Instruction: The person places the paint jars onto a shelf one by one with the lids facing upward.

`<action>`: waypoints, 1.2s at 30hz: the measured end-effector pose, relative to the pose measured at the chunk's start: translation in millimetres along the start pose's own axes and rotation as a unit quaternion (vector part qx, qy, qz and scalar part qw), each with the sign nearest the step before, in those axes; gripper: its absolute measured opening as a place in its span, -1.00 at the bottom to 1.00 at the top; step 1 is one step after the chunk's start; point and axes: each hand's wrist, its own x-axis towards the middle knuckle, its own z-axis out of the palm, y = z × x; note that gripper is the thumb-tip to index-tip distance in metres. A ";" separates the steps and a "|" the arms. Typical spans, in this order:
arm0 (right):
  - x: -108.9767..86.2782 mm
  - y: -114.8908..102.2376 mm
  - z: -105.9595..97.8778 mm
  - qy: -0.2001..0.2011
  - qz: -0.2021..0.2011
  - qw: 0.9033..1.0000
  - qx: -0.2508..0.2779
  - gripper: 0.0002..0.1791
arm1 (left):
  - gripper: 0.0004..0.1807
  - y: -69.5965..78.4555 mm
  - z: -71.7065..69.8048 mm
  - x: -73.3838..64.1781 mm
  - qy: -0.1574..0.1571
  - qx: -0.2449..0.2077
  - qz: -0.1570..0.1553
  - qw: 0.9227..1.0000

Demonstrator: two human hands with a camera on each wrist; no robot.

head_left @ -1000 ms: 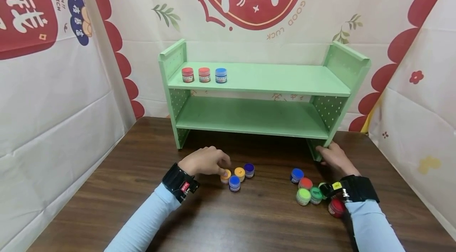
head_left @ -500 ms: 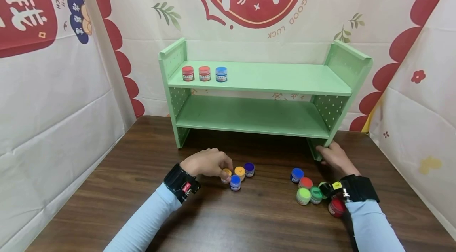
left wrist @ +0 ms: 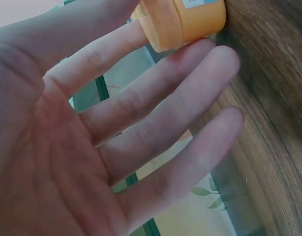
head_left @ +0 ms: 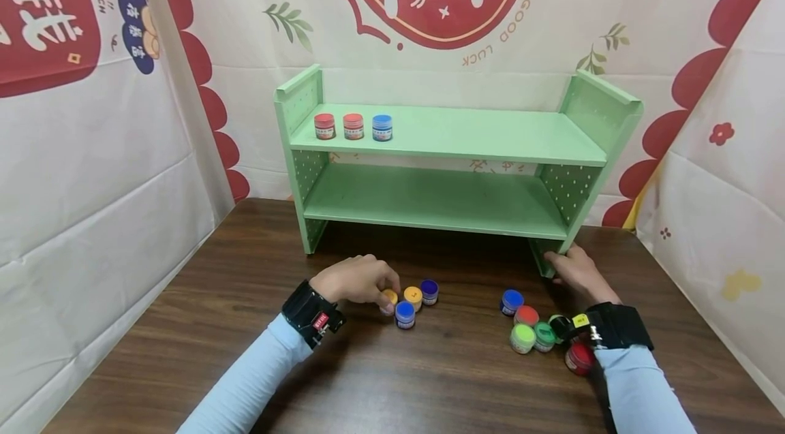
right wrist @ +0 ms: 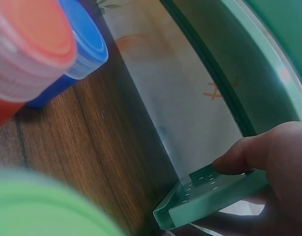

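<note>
My left hand point(head_left: 356, 281) pinches a small yellow-orange paint jar point(left wrist: 202, 19) by its lid between thumb and index finger. The other fingers extend past it, near the wooden table. Close beside that jar stand a second yellow jar point(head_left: 413, 298), a blue-lidded jar point(head_left: 405, 315) and a dark blue jar point(head_left: 429, 291). At the right, my right hand point(head_left: 579, 274) grips the lower right leg point(right wrist: 220, 196) of a green two-tier shelf point(head_left: 435, 202), its thumb on the inner face and fingers behind.
Two red jars point(head_left: 324, 127) and a blue jar point(head_left: 382, 128) line the upper tier's left end. By my right wrist cluster several jars, among them a blue one point(head_left: 512, 302), a light green one point(head_left: 522, 338) and a dark red one point(head_left: 579, 358). Printed cloth point(head_left: 429, 86) hangs behind.
My left hand has shifted slightly right, its fingertips now covering more of the yellow-orange jar. My right hand keeps its grip on the shelf leg.
</note>
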 end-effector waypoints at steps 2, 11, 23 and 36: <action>0.0 0.4 0.2 -0.001 0.002 1.000 0.001 -0.37 | -0.71 -0.7 -0.1 0.3 0.002 0.004 -0.006 1.000; 0.1 1.6 1.5 0.003 0.001 1.000 0.007 -0.40 | -0.72 -3.3 3.0 3.2 0.030 0.011 -0.003 0.999; 0.4 2.4 2.3 0.005 -0.004 1.000 0.003 -0.36 | -0.64 -6.9 7.7 8.2 0.046 0.017 0.000 0.999; -0.8 0.9 1.6 0.002 -0.005 1.000 -0.005 -0.38 | -0.67 -10.8 13.0 13.2 0.054 0.020 0.008 0.998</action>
